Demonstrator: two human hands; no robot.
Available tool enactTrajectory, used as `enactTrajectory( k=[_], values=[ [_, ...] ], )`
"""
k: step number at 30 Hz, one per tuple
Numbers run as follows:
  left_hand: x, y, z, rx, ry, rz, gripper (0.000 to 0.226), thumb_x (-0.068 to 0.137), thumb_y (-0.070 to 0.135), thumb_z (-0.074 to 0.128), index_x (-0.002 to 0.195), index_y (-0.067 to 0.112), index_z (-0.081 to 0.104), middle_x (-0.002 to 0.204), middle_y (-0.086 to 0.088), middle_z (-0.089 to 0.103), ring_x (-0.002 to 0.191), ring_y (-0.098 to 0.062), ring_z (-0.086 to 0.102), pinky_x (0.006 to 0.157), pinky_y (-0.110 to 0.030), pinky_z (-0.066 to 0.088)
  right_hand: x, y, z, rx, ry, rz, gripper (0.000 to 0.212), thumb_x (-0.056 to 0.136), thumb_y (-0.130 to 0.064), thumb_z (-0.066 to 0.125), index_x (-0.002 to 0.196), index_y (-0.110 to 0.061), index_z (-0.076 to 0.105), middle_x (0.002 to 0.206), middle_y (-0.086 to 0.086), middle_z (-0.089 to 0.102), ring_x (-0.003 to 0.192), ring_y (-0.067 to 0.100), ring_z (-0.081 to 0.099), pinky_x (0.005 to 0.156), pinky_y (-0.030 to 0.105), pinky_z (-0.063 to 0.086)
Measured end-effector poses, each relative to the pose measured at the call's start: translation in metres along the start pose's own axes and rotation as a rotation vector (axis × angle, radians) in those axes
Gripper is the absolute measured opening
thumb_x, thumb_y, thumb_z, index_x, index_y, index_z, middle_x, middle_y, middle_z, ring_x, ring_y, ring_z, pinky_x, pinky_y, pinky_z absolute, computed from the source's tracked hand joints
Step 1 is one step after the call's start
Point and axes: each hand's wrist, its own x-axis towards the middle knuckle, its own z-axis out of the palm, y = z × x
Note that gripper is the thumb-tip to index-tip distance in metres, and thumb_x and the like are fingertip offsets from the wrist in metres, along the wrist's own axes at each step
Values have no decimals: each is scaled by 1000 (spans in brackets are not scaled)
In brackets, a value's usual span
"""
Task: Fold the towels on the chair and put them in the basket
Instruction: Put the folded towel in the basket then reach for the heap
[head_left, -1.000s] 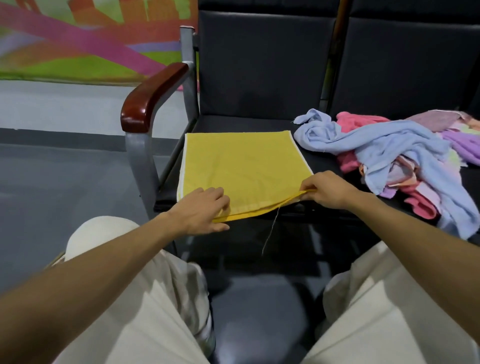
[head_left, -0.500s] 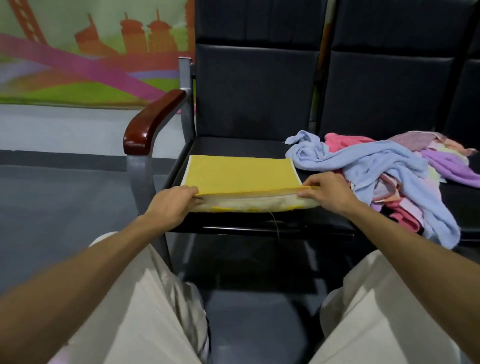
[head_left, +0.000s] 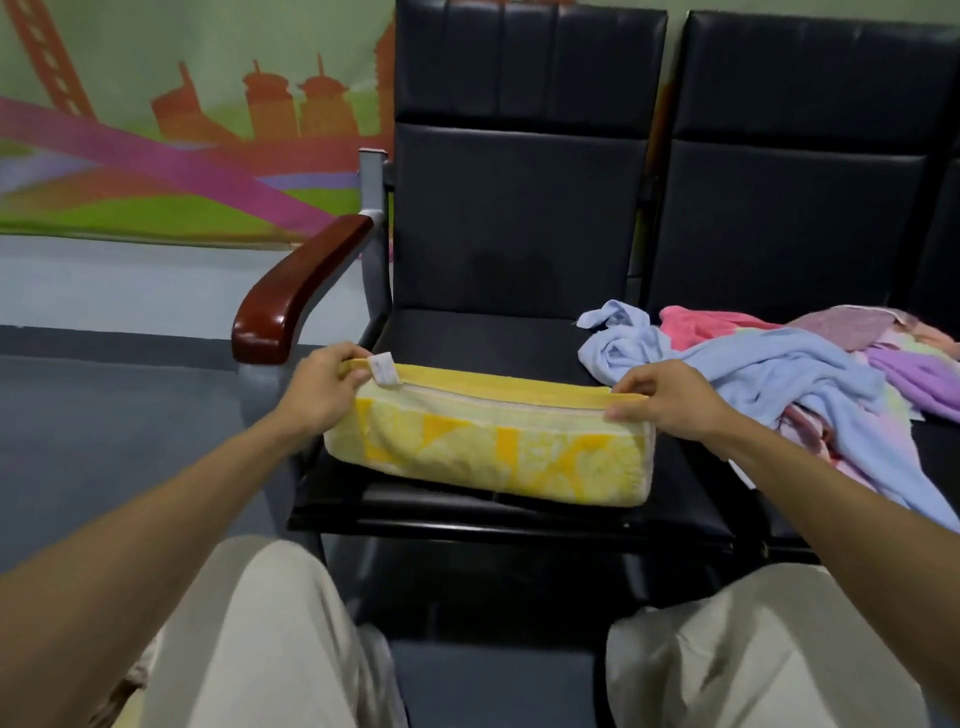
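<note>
A yellow towel (head_left: 493, 452) lies on the black chair seat (head_left: 467, 338), its near part turned up and over so the patterned pale underside faces me. My left hand (head_left: 324, 387) pinches its left corner, where a white label shows. My right hand (head_left: 670, 397) pinches the right corner at the same height. A heap of unfolded towels (head_left: 779, 374), light blue, pink and purple, covers the neighbouring seat to the right. No basket is in view.
A wooden armrest (head_left: 296, 291) on a grey metal post stands left of the seat. Black backrests rise behind both seats. Grey floor lies to the left, below a colourful wall mural. My knees in light trousers are at the bottom.
Both hands have lifted the towel's near edge and carried it up and away from me, folding it over and showing the patterned underside. The camera has tilted up.
</note>
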Motion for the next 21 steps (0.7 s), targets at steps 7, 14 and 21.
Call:
enactTrajectory(
  k=[7,14,21],
  values=[
    [81,4,46,66,35,-28,18,95,8,58,110,4,65,111,-15,66,104,-28,59,79,-26,38,69,30,3,-58,118,-24,6,78,-13,76,78,-19,73,78,3,69,72,9,56,66,21,42],
    [119,-21,92,149,-79,-127,20,96,5,53,113,3,64,115,-17,63,106,-31,56,78,-30,37,124,64,29,-88,80,39,7,81,-14,73,81,-21,72,78,-8,66,74,3,56,62,6,39],
    [108,-46,107,209,-91,-233,46,96,20,55,136,6,41,136,-16,40,127,-31,39,105,-41,34,130,87,63,-376,85,3,23,81,-12,73,104,-13,71,99,5,68,99,23,60,80,23,42]
  ],
)
